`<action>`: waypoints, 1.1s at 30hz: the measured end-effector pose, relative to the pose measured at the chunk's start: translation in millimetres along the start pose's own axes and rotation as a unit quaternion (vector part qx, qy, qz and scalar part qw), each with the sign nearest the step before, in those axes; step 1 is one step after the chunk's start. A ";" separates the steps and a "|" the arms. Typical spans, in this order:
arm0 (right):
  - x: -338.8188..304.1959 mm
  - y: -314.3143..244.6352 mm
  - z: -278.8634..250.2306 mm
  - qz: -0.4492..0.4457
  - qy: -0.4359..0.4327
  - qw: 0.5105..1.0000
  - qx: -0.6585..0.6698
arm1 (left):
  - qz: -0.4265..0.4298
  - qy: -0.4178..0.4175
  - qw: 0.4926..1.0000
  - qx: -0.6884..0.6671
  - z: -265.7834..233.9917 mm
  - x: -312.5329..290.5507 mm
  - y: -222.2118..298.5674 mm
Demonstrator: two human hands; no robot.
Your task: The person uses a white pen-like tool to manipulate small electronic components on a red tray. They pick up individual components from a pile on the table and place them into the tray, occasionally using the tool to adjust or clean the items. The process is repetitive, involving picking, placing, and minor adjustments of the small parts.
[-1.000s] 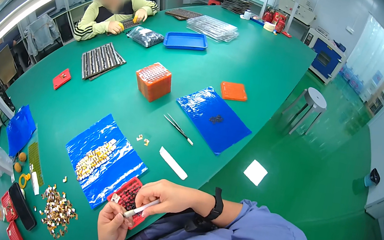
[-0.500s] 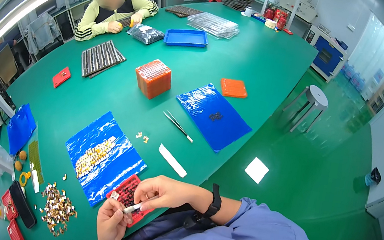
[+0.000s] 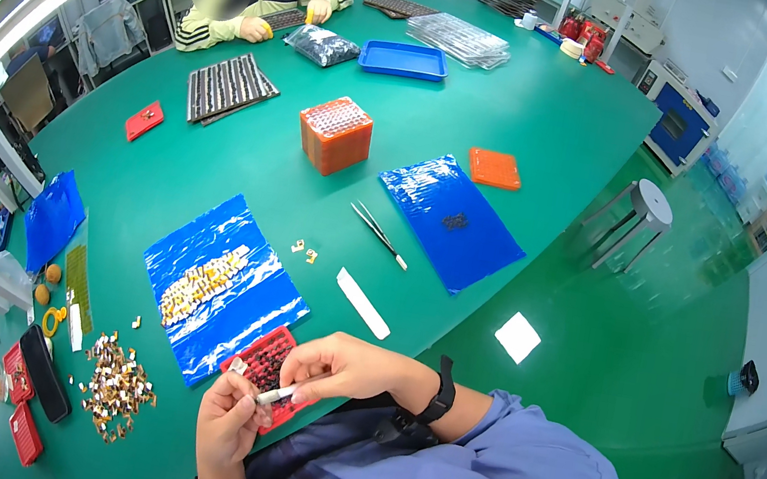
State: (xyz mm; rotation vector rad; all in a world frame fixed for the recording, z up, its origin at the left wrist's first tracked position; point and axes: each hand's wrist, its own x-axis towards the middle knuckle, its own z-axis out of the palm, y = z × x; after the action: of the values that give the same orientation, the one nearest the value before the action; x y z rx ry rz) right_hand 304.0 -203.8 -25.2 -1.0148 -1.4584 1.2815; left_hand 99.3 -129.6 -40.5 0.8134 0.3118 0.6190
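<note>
over the red tray (image 3: pixel 281 414) of dark parts (image 3: pixel 267 358), we pinch a white stick (image 3: pixel 276 393) in the right hand (image 3: pixel 326 370), while the left hand (image 3: pixel 229 415) curls its fingers at the far end, though we cannot tell whether it grasps the stick or something tiny. to do this well, we should rest both wrists, keep the stick's tip steady against the left fingertips and press lightly, so nothing slips into the tray.

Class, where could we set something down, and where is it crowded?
Free: green tabletop between the orange cuboid stack and the blue sheet bearing yellow parts; also between the rectangular blue tray and flat orange slab. Crowded: around the heaped gold pieces and filled red tray.
</note>
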 end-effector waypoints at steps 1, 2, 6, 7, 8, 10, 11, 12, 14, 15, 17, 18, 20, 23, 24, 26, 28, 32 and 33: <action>-1.7 -1.1 0.1 0.034 0.005 0.999 0.010 | -0.004 -0.003 1.000 0.001 1.5 0.9 0.7; -1.9 -10.6 0.2 0.068 0.003 0.997 0.021 | 0.002 -0.004 1.000 0.004 1.4 -0.5 1.0; 0.9 -9.2 -2.9 0.071 -0.007 0.997 0.008 | 0.012 0.001 1.000 0.027 1.0 -1.2 0.7; 1.1 -4.6 -2.3 0.045 -0.008 0.999 -0.011 | 0.010 0.006 0.999 0.034 0.8 -0.4 0.9; 0.8 3.9 0.6 -0.018 0.024 1.000 0.001 | -0.002 0.009 0.999 0.045 -1.0 -0.7 0.3; 1.5 -5.9 2.5 0.040 0.052 0.998 0.008 | -0.017 0.013 0.999 0.046 -3.0 -0.4 -0.3; -1.2 -13.3 1.0 0.109 0.052 0.992 0.033 | -0.028 0.013 0.998 0.047 -1.4 0.6 0.4; -1.2 -10.4 0.7 0.103 0.044 0.993 0.025 | -0.029 0.007 0.998 0.048 -1.8 1.0 1.7; -1.9 -10.7 2.1 0.082 0.043 0.996 -0.012 | -0.037 -0.006 0.998 0.043 -4.5 0.7 1.6; -0.1 1.5 4.0 -0.002 0.059 0.998 -0.017 | -0.033 -0.016 0.999 0.031 -3.4 0.9 3.2; 1.0 1.8 3.2 0.030 0.069 0.996 0.043 | -0.044 0.010 0.998 0.038 1.6 0.2 6.1; 2.0 -9.2 3.8 0.063 0.065 0.994 0.064 | -0.042 -0.001 0.999 0.027 -1.2 -0.1 5.9; 2.2 -10.2 1.1 0.119 0.041 0.990 0.059 | -0.039 -0.028 0.999 0.005 -7.0 0.4 3.9; 5.1 -3.5 4.0 0.057 0.051 0.997 -0.005 | -0.039 -0.034 0.999 -0.006 -8.6 0.4 4.0; 6.4 2.2 4.8 0.011 0.062 0.998 -0.016 | -0.041 -0.032 0.999 -0.008 -8.7 0.9 4.0; 7.5 0.3 5.0 0.015 0.065 0.998 -0.009 | -0.045 -0.030 0.998 -0.009 -9.0 1.2 4.6; 7.9 -15.2 5.1 0.113 0.049 0.992 0.027 | -0.046 -0.026 0.998 -0.017 -8.2 0.3 5.2; 8.2 -6.4 5.0 0.032 0.051 0.997 -0.039 | -0.043 -0.026 0.999 -0.021 -8.8 0.3 4.5; 9.9 -5.9 4.2 0.000 0.058 0.996 -0.065 | -0.042 -0.027 0.999 -0.020 -8.9 0.5 4.5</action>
State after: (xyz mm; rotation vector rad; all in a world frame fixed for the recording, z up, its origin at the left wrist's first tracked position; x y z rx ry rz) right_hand 297.4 -196.0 -18.5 -1.1561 -1.4672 1.1202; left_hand 93.6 -121.8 -43.0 0.7737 0.2822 0.5225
